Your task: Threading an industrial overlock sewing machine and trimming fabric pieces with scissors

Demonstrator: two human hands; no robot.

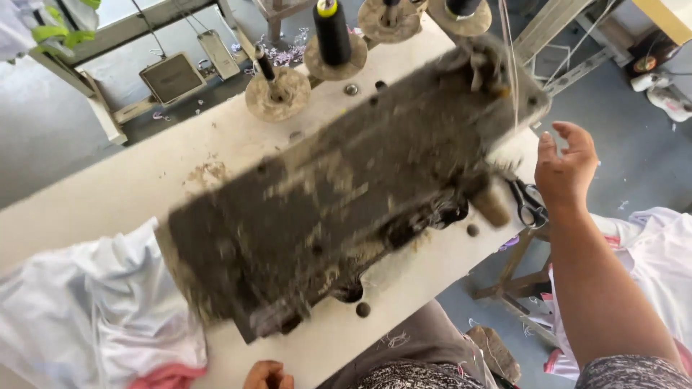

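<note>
A dark, dusty sewing machine (346, 180) lies across the cream table (130, 180), blurred by motion. My right hand (566, 166) hovers off its right end with the fingers spread and nothing in it. Black-handled scissors (528, 204) lie just below that hand at the table's edge. My left hand (268, 374) shows only its curled knuckles at the table's front edge, cut off by the frame. Whether it grips anything is hidden.
White cloth (94, 310) with a pink piece (169, 376) is heaped on the table's left end. A black thread cone (331, 32) and round spool discs (277, 94) stand at the back. More white cloth (659, 245) and a wooden frame (515, 281) sit to the right.
</note>
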